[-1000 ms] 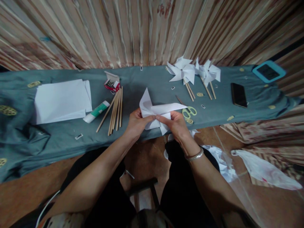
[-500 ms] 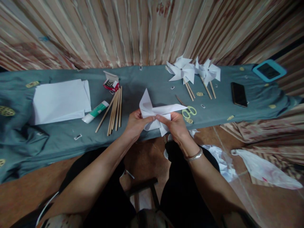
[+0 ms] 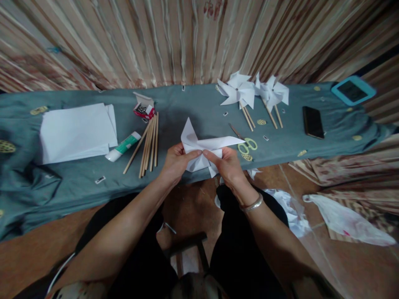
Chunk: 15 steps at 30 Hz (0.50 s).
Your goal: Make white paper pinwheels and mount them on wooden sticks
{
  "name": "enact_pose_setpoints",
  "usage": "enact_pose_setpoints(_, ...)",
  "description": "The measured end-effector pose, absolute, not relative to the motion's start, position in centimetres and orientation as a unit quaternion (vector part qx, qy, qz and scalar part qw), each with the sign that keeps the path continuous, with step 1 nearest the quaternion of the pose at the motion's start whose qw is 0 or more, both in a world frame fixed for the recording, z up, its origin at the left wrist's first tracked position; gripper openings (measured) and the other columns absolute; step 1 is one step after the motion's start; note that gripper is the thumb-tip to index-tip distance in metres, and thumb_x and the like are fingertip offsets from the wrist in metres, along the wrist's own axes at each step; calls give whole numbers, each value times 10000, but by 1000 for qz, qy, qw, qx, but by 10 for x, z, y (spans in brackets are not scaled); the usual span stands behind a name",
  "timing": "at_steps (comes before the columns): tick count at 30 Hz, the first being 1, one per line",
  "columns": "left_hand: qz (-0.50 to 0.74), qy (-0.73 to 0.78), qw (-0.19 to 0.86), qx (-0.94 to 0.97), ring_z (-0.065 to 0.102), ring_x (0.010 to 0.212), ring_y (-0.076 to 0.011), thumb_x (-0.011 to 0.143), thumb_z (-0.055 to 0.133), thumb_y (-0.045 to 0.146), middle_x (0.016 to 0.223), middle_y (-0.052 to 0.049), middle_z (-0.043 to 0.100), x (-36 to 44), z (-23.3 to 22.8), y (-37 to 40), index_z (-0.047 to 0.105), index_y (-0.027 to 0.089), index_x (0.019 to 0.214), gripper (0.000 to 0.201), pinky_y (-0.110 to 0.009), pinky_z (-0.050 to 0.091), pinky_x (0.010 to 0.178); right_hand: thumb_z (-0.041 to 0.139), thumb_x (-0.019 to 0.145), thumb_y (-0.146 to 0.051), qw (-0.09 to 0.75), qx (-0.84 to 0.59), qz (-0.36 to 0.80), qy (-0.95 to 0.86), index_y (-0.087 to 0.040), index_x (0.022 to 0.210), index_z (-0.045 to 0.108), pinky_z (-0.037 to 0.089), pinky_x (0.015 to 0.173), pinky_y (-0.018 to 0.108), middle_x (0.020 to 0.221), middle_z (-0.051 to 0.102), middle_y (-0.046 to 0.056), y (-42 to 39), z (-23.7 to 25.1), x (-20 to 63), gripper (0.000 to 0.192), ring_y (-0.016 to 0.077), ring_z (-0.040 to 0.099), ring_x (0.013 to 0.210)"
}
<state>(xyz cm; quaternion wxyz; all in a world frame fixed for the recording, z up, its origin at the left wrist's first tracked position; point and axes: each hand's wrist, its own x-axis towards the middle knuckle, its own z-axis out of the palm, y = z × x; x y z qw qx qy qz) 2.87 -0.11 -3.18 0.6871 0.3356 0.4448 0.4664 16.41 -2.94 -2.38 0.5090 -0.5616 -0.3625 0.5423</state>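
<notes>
Over a teal-clothed desk (image 3: pixel 193 104), the left hand (image 3: pixel 176 162) and right hand (image 3: pixel 229 165) meet fingertip to fingertip, both pinching a folded white paper pinwheel (image 3: pixel 199 146).

Both hands, left (image 3: pixel 177 162) and right (image 3: pixel 228 165), pinch folded paper pinwheel (image 3: pixel 202 146) above table edge (image 3: pixel 93 195)

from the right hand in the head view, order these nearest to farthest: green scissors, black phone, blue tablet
1. The green scissors, on the cloth just beyond and beside the right hand.
2. The black phone, lying flat further along the table on the same side.
3. The blue tablet, at the table's far corner, past the phone.
</notes>
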Motion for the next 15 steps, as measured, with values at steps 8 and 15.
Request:
enact_pose_setpoints(8, 476, 440, 680, 344, 604, 578, -128, 495, 851, 247, 668, 12, 706, 29, -30, -2, 713, 150, 733, 292, -270, 501, 634, 820, 584, -490, 504, -578, 523, -373, -189, 819, 758, 554, 712, 340, 820, 772, 35, -30, -26, 161, 387, 199, 683, 723)
enact_pose_setpoints(15, 453, 440, 687, 359, 617, 588, -131, 476, 883, 265, 697, -7, 721, 26, -31, 1, 707, 142, 716, 323, -265, 500, 621, 813, 586, -446, 508, -584, 522, -359, -200, 794, 741, 550, 717, 338, 788, 761, 29, -29, -23, 164, 330, 201, 682, 754)
